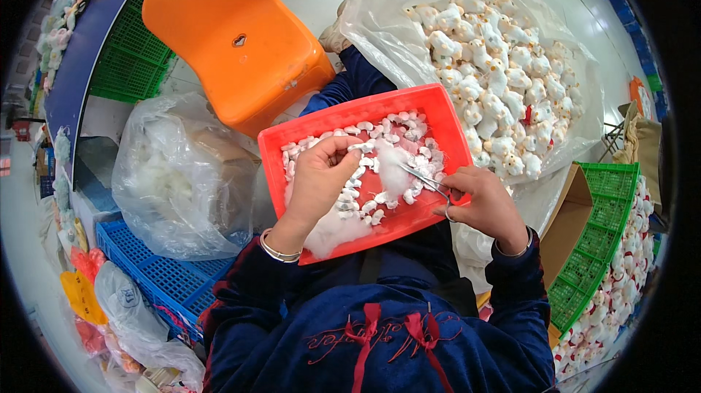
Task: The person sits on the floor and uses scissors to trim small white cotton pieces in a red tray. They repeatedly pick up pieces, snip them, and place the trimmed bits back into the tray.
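Observation:
A red plastic tray (462, 134) rests across my lap, strewn with many small white fabric pieces (353, 193). Between thumb and fingertips, my left hand (319, 180) pinches one small white fabric piece (363, 147) above the tray. My right hand (483, 202) grips silver ring-handled forceps (425, 178), with fingers at the rings. Their tips reach into a tuft of white stuffing (391, 168) in the middle of the tray. Another clump of stuffing (334, 232) lies at the tray's near left, below my left wrist.
Beyond the tray stands an orange stool (219, 35). At the far right, a clear bag (380, 17) holds many white plush toys (496, 79). A plastic bag of stuffing (175, 181) sits left, by a blue crate (157, 269). Right are a cardboard box (568, 229) and green crate (600, 236).

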